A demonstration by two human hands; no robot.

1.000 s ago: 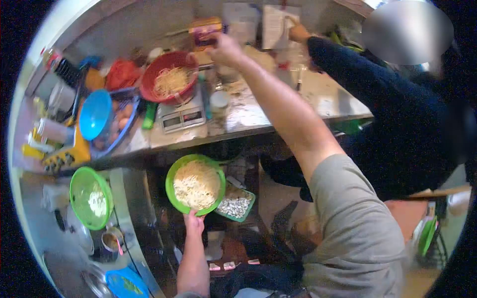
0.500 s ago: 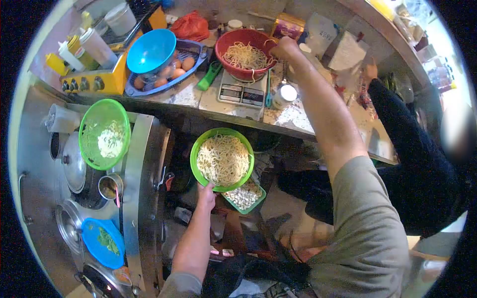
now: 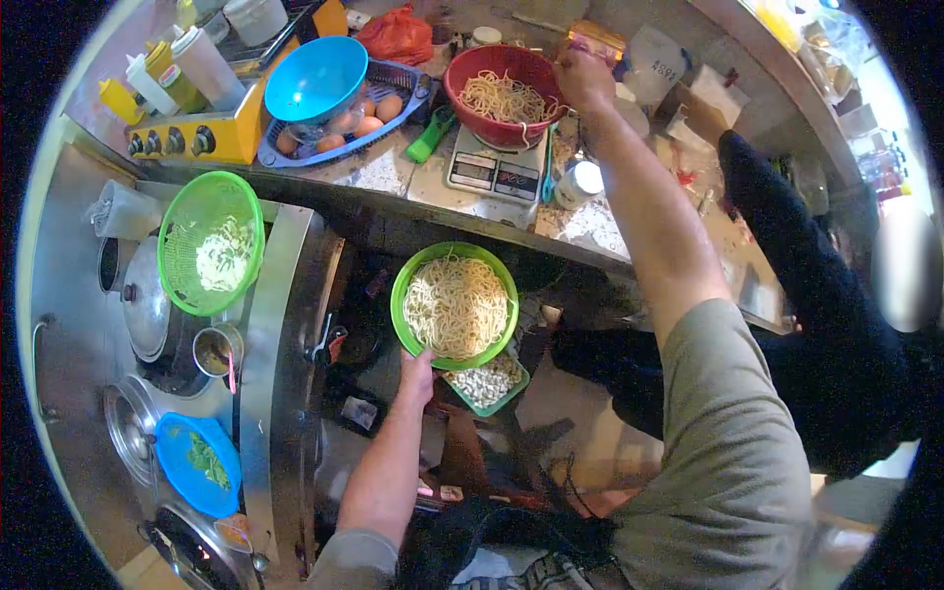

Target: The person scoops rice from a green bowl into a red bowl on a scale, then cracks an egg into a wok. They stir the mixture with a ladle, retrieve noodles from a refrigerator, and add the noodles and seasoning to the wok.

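Note:
My left hand grips the near rim of a green bowl filled with pale noodles, held below counter height. My right hand reaches across the counter to the right rim of a red basket. Its fingers are curled at that rim, though their tips are partly hidden. More noodles lie in the basket, with a strand hanging over its edge. The basket rests on a kitchen scale. Beyond my right hand stands a gold packet.
A blue bowl rests over eggs in a blue basket. A white-lidded jar stands right of the scale. Chopped white pieces fill a green tray below. Another person's hand is at the right. A steel stove runs along the left.
The view has shifted slightly, so most things appear farther right and higher. The other person's hand has moved left along the counter. Both my hands keep their places at the bowl and basket.

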